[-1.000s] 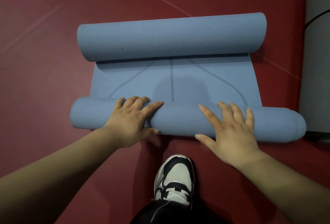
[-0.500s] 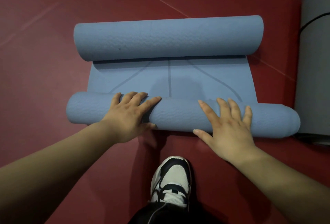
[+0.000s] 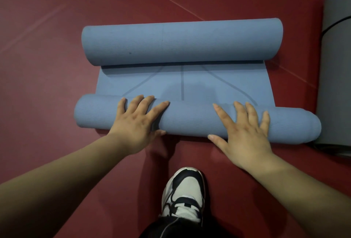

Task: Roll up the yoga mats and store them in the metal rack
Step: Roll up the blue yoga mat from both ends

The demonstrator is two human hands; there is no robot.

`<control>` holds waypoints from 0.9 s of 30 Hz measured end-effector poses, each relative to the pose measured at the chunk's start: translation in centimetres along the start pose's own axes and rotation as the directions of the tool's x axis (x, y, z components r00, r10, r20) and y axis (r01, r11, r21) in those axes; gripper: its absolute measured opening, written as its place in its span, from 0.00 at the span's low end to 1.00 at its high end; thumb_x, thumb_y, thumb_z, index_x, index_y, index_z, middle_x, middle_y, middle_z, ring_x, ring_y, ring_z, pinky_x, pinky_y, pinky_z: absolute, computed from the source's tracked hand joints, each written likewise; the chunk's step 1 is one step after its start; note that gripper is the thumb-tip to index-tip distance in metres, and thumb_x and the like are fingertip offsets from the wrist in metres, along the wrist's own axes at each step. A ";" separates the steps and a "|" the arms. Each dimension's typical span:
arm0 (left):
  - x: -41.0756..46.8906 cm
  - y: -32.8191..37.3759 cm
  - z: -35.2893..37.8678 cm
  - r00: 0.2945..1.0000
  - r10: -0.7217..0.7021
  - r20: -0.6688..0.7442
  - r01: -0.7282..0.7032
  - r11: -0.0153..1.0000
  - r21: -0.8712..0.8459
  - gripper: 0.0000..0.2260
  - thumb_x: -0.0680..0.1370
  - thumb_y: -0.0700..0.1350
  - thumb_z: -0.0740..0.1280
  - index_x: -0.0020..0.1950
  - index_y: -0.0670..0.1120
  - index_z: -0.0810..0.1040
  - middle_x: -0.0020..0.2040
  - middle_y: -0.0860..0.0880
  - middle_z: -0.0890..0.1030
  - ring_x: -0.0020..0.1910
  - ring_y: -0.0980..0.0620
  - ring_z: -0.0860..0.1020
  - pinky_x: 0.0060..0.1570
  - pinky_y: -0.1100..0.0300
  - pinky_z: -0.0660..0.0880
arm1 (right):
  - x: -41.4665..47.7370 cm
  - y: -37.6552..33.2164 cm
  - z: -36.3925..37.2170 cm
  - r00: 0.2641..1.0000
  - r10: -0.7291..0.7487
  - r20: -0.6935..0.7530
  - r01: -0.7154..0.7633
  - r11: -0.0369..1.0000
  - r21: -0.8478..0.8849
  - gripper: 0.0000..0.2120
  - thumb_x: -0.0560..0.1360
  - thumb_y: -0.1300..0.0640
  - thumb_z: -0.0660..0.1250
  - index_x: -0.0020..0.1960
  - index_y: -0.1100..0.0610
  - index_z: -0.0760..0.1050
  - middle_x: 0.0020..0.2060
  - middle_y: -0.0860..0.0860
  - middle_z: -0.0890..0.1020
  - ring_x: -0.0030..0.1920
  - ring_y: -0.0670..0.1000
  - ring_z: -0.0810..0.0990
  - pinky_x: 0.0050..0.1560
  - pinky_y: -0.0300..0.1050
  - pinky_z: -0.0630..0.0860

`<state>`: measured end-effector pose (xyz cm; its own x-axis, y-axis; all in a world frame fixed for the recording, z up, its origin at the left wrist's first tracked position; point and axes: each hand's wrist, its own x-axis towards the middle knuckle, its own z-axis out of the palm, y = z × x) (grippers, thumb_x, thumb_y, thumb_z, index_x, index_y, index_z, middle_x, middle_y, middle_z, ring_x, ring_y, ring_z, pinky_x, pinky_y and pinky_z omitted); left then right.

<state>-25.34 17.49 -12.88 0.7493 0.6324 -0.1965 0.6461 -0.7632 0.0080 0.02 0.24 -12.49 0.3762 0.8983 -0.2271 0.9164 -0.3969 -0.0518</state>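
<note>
A blue yoga mat [image 3: 180,84] lies on the red floor, rolled from both ends. Its near roll [image 3: 191,120] runs left to right under both my hands; its far roll [image 3: 180,42] is thicker and lies at the top. A short flat stretch with printed lines shows between the two rolls. My left hand [image 3: 136,122] presses on the near roll left of centre, fingers spread and fairly straight. My right hand [image 3: 245,129] presses on it right of centre, fingers spread. No metal rack is in view.
A grey mat [image 3: 336,78] lies along the right edge, touching the near roll's right end. My black and white shoe [image 3: 182,194] stands on the floor just behind the roll. Red floor [image 3: 47,67] stretches to the left and beyond.
The near roll has moved a little forward under my hands toward the far roll, and the flat stretch between them is slightly shorter. Both hands stay flat on the roll.
</note>
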 end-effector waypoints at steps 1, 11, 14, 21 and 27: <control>0.4 -0.3 -0.2 1.000 0.000 0.014 0.000 1.000 -0.004 0.37 0.73 0.74 0.51 0.80 0.63 0.52 0.77 0.46 0.65 0.75 0.39 0.62 0.71 0.31 0.56 | 0.0 -0.1 0.3 1.000 0.005 -0.027 -0.005 1.000 0.004 0.39 0.73 0.25 0.53 0.80 0.36 0.50 0.77 0.59 0.61 0.79 0.63 0.54 0.73 0.75 0.48; 0.7 -0.3 -0.3 0.999 -0.051 -0.019 0.050 0.999 -0.008 0.39 0.72 0.75 0.52 0.80 0.62 0.51 0.78 0.43 0.64 0.77 0.37 0.60 0.72 0.31 0.54 | 2.8 0.7 -1.7 0.991 0.010 0.135 -0.011 1.000 0.001 0.38 0.74 0.24 0.47 0.79 0.35 0.41 0.79 0.54 0.54 0.79 0.58 0.49 0.75 0.71 0.44; 1.0 -0.3 -0.3 0.998 -0.061 0.002 0.061 0.998 -0.014 0.38 0.72 0.75 0.49 0.80 0.62 0.50 0.78 0.44 0.62 0.78 0.38 0.58 0.73 0.32 0.52 | 3.2 0.7 -2.2 0.988 0.005 0.154 -0.005 1.000 -0.003 0.38 0.75 0.25 0.47 0.79 0.34 0.38 0.79 0.54 0.53 0.80 0.59 0.48 0.75 0.71 0.44; 3.4 -1.7 -1.6 0.996 -0.033 0.083 0.034 0.999 -0.018 0.41 0.68 0.79 0.42 0.80 0.65 0.47 0.77 0.47 0.62 0.77 0.43 0.58 0.73 0.34 0.54 | 3.0 0.4 -1.9 0.993 -0.029 0.113 0.032 0.999 -0.022 0.38 0.75 0.25 0.49 0.78 0.32 0.34 0.81 0.55 0.49 0.81 0.61 0.44 0.75 0.72 0.42; 2.9 -1.6 -1.3 1.000 0.010 0.024 -0.009 0.999 -0.031 0.39 0.71 0.77 0.47 0.80 0.65 0.46 0.78 0.43 0.62 0.77 0.38 0.59 0.73 0.31 0.53 | 4.3 0.7 -2.0 0.993 -0.043 0.112 0.047 0.998 -0.035 0.39 0.74 0.24 0.49 0.79 0.33 0.38 0.79 0.55 0.54 0.79 0.59 0.50 0.75 0.73 0.47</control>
<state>-23.99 20.75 -12.21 0.7517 0.6216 -0.2202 0.6437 -0.7642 0.0403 2.58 4.23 -11.52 0.3188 0.8879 -0.3318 0.9374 -0.3471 -0.0284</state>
